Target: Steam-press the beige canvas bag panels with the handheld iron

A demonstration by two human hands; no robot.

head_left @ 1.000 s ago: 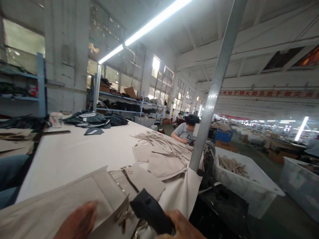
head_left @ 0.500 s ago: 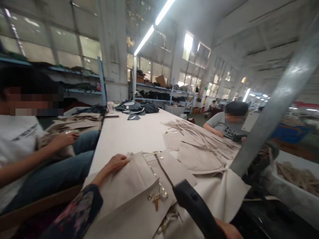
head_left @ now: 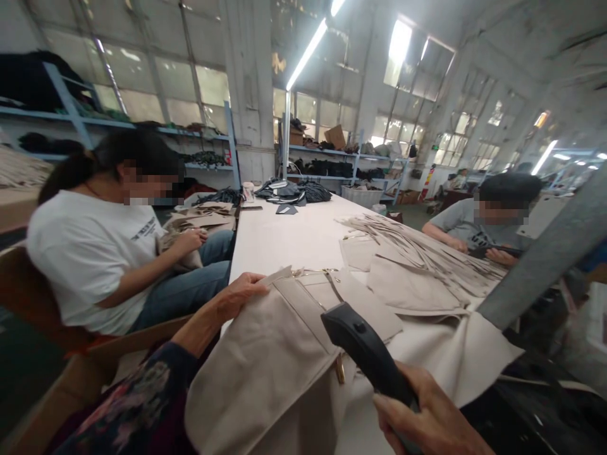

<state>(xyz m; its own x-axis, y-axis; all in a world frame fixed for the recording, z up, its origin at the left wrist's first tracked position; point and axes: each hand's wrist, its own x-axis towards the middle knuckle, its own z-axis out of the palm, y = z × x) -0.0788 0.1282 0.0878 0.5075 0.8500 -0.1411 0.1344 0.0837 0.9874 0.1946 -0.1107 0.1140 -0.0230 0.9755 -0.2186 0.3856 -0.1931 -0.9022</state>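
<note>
My left hand (head_left: 244,294) grips the upper left edge of a beige bag panel (head_left: 256,354), its fingers closed over the material. The panel is raised and bulges towards me, with a stitched flap or strip along its right side. My right hand (head_left: 422,411) is wrapped round a black hand-held tool shaped like a hair clipper (head_left: 360,341). The tool's wide head points up and left, over the panel's right side; whether it touches cannot be made out. Below the head hangs a gold metal clasp (head_left: 340,370), and more gold hardware shows along the panel's top edge.
Beige panels (head_left: 412,284) and a heap of thin strips (head_left: 427,249) lie on the white table (head_left: 294,237). Dark pieces (head_left: 294,191) are piled at its far end. A metal post (head_left: 535,259) slants up at right. One person (head_left: 104,253) sits at left, another (head_left: 467,221) across the table.
The view has swung left. My left hand has lifted the panel, covering most of the gold hardware. My right hand has come further into view with the black tool.
</note>
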